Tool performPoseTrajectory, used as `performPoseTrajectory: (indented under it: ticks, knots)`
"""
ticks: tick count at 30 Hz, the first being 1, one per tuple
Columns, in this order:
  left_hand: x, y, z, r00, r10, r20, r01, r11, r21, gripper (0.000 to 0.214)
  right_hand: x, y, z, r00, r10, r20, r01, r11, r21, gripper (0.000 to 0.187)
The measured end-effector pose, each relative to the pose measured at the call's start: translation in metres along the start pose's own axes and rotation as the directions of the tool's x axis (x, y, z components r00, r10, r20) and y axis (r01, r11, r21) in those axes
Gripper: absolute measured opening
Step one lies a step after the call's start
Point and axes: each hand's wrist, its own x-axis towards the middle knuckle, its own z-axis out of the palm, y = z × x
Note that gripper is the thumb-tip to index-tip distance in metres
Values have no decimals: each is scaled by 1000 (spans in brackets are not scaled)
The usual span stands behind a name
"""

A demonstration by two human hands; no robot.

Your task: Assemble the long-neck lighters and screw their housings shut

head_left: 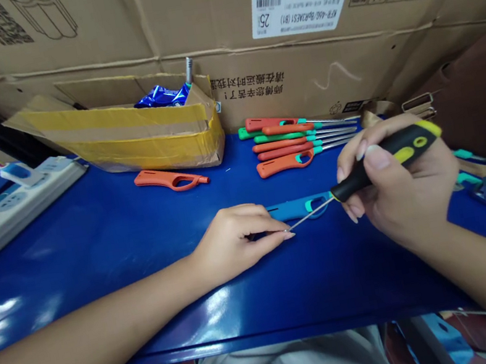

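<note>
My right hand is wrapped round the black and yellow handle of a screwdriver. Its thin metal shaft slopes down leftward, and the tip meets the fingertips of my left hand. Thumb and fingers of that hand are pinched together at the tip; whatever sits between them is too small and hidden to name. Just behind these fingertips a blue lighter with a turquoise trigger lies on the table, its left end covered by my left hand and its right end passing behind the screwdriver.
Several long-necked lighters, orange and green, lie side by side behind. An orange lighter casing without a metal neck lies before a taped cardboard box. A power strip is at left. A large carton walls off the blue table.
</note>
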Motion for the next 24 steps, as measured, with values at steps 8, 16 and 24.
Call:
performPoseTrajectory:
  ticks: [8,16,24]
  knots:
    - [0,0,0,1000,-19,0,19,1000,-13,12,-1,1,0,1000,0,3,1,1000,-18,18]
    - [-1,0,0,1000,-30,9,30,999,-12,12,0,1,0,1000,0,-7,0,1000,-18,18]
    - [-2,-1,-1,999,-23,25,24,1000,-13,12,-2,2,0,1000,-4,-4,4,1000,-12,16]
